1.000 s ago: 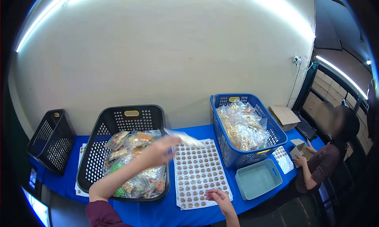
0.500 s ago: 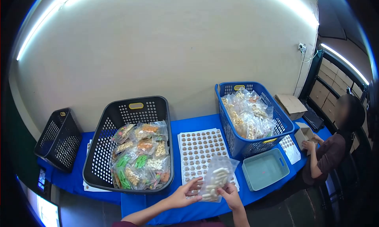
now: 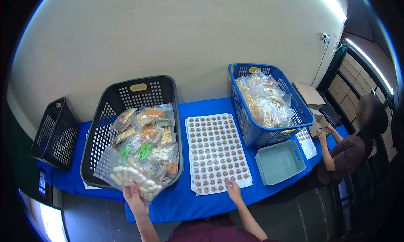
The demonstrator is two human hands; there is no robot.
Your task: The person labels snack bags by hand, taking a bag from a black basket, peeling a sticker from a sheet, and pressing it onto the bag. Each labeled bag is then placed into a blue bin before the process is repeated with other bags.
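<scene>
My left hand [image 3: 136, 200] grips a clear plastic bag [image 3: 132, 174] of white, elongated pieces. The bag tilts over the front edge of the black basket [image 3: 90, 157]. My right hand [image 3: 233, 192] is at the lower right of a sheet of round brown stickers [image 3: 219, 157], fingertips drawn together at the bottom rows. Whatever lies between those fingers is too small to make out. Inside the black basket are several clear bags [image 3: 162, 153] with green, orange, white and tan contents.
A blue basket [image 3: 248, 130] full of bagged tan snacks stands at the right, with a grey-green tray [image 3: 280, 162] in front. Far left is a smaller black basket [image 3: 54, 136]. A co-worker [image 3: 345, 153] handles a cardboard box [image 3: 320, 126] beside more sticker sheets [image 3: 306, 143].
The bag has moved left from over the sticker sheet to the black basket, now in my left hand alone. My right hand has let go of it and dropped to the sheet.
</scene>
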